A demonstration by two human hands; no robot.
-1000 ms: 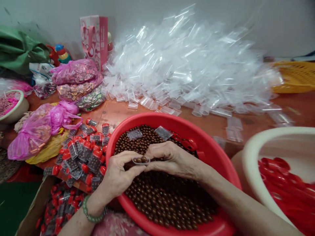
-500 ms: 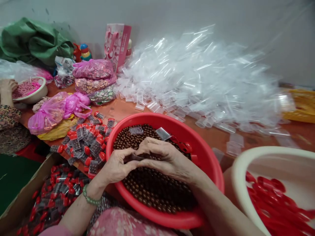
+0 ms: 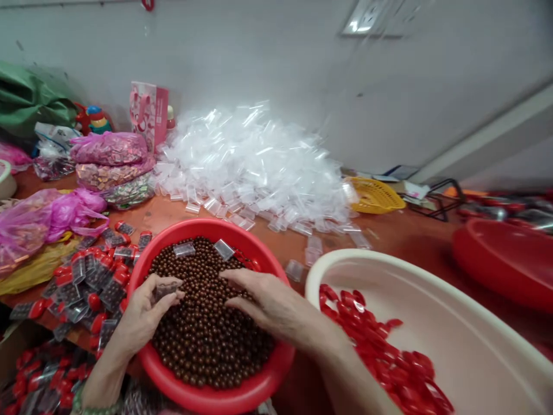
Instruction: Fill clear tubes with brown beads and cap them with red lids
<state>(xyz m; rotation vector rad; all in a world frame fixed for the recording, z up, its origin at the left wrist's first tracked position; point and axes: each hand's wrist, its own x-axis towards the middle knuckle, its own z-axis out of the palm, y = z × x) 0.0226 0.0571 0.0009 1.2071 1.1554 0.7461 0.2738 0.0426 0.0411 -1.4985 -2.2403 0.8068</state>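
A red basin [image 3: 144, 349] full of small round brown balls [image 3: 203, 346] sits in front of me. Over its left side, my left hand [image 3: 149, 305] pinches a small clear plastic box [image 3: 166, 288] that looks dark with balls inside. My right hand [image 3: 263, 300] hovers above the balls on the right, thumb and fingers spread with nothing between them. Two loose clear boxes, one flat [image 3: 184, 249] and one tilted [image 3: 224, 249], lie on the balls at the far side. Beside them, red pieces [image 3: 248, 260] are partly hidden by my right hand.
Filled boxes with red caps [image 3: 93, 282] are heaped left of the basin. A cream tub [image 3: 432, 288] with red caps [image 3: 380, 346] stands at right. Behind are a big pile of clear boxes [image 3: 254, 167], pink bags [image 3: 110, 153], a yellow basket [image 3: 375, 196] and another red basin [image 3: 505, 259].
My hands, together around the small box before, have come apart. The left keeps the box; the right has let go and opened. The view has swung to the right.
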